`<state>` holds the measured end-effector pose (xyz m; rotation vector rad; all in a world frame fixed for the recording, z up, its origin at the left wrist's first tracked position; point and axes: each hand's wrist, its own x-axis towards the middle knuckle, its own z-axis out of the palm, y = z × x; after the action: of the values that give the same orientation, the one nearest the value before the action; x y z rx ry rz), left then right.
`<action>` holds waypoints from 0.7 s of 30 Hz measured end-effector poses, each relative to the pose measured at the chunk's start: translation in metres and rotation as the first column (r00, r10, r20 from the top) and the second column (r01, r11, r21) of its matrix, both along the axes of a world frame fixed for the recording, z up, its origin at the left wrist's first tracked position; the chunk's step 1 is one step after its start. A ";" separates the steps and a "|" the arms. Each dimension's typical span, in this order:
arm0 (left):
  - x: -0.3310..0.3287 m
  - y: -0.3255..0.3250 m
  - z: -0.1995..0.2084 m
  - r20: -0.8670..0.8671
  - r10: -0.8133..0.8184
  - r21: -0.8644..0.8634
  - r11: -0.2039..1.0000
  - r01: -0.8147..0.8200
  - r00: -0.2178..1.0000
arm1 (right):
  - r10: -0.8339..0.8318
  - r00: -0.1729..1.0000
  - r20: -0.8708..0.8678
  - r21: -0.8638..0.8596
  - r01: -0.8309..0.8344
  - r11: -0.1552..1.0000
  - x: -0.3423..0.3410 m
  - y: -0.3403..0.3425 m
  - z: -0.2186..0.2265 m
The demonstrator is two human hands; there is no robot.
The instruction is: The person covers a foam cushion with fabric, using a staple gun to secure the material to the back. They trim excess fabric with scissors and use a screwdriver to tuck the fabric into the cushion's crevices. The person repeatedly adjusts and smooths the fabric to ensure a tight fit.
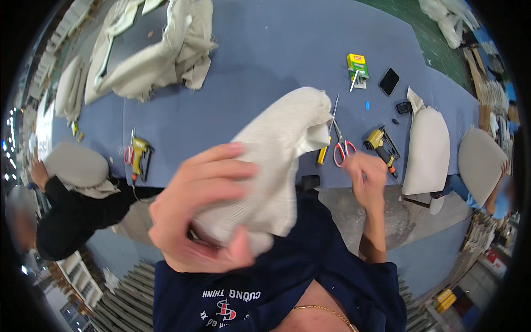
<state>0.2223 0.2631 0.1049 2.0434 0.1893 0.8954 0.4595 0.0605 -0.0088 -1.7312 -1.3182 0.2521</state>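
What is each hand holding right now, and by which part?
Left hand grips the beige fabric piece by its bunched lower end. Right hand holds nothing, beside the red-handled scissors.

The left hand (202,207) is smeared by motion blur, and the pale fabric piece (271,171) bunched in it covers its palm and part of the desk (249,55) edge behind. The right hand (366,178) is blurred too, so whether its fingers touch the red-handled scissors (342,145) cannot be told. A co-worker's face (19,218) at left is only a blur.
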 end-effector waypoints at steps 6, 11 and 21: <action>-0.024 0.016 -0.002 0.003 0.095 -0.068 0.993 -0.095 0.995 | -0.562 0.793 -0.236 -0.384 0.455 0.803 0.059 -0.035 -0.273; -0.042 0.011 -0.012 0.058 -0.010 0.024 1.000 0.009 0.998 | -0.488 0.872 0.040 -0.248 0.481 0.841 0.073 0.023 -0.241; -0.044 -0.049 -0.041 -0.101 0.403 -0.026 0.913 -0.408 0.909 | 0.186 -0.131 -0.974 0.150 0.246 0.958 0.046 0.138 -0.246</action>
<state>0.1784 0.2140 0.0640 2.0380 0.7030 1.0322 0.5054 0.1989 -0.2548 -0.6897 0.0032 1.0866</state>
